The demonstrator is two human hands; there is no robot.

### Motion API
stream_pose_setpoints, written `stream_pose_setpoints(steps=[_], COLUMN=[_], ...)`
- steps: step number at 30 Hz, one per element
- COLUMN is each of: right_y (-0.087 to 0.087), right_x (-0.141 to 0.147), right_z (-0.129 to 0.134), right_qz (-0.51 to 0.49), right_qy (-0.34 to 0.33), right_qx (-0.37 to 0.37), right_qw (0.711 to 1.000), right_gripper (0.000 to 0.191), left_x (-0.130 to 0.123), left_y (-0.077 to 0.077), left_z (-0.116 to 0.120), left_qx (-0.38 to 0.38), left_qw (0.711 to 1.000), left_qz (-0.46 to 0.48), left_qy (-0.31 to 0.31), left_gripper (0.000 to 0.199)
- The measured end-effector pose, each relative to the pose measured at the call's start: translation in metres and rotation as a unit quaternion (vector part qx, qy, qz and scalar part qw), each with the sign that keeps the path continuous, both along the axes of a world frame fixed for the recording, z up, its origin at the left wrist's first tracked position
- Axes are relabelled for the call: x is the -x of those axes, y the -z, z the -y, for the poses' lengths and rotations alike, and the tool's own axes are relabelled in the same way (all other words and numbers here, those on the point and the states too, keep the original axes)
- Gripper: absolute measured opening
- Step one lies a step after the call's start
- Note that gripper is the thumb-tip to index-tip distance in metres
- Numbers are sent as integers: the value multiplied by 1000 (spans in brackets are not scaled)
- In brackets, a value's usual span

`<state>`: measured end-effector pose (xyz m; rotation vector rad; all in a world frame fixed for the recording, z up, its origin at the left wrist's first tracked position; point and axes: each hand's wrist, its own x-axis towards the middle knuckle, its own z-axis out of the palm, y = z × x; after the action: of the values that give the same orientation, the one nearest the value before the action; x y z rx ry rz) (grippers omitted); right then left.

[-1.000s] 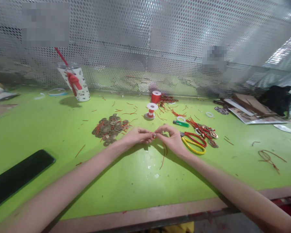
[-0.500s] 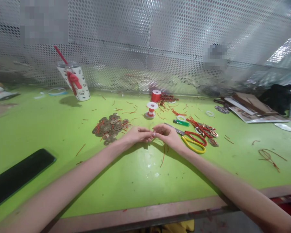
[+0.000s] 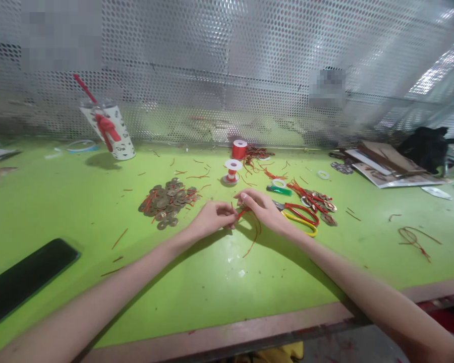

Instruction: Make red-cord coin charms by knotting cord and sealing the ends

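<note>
My left hand (image 3: 216,218) pinches a red cord (image 3: 242,214) between thumb and fingertips above the green table. Just to its right, my right hand (image 3: 260,205) has its fingers closed on the same cord, and a small coin-like piece seems to sit under them, mostly hidden. Loose ends of the cord hang below the right hand onto the table. Left of the hands lies a pile of old-style coins (image 3: 166,201) with red cords. Scissors (image 3: 300,217) with one red and one yellow handle lie partly behind my right hand.
Beyond the hands stand a nearly used-up spool (image 3: 233,172) and a fuller red spool (image 3: 239,149). A green lighter (image 3: 279,190) and corded coins (image 3: 321,204) lie right. A patterned cup (image 3: 111,131) leans back left; a black phone-like slab (image 3: 26,280) lies front left.
My hands have drawn slightly apart, and red cord now shows between them. The right thumb has lifted a little. The whole view has shifted slightly.
</note>
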<state>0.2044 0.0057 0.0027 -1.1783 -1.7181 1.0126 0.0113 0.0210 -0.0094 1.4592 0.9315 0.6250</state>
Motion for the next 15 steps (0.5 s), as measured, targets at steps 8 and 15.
stream_pose_setpoints(steps=[8, 15], right_y=[-11, -14], right_x=[-1, -3], right_z=[-3, -2], right_qz=[47, 96], right_qy=[-85, -58], right_qx=[18, 57], right_qw=[995, 992], right_gripper=[36, 21], left_x=[0, -2], left_y=[-6, -15], left_z=[1, 2], left_qx=[-1, 16], left_qw=[1000, 999], left_qz=[-9, -36], left_qy=[2, -19], left_gripper=[5, 3])
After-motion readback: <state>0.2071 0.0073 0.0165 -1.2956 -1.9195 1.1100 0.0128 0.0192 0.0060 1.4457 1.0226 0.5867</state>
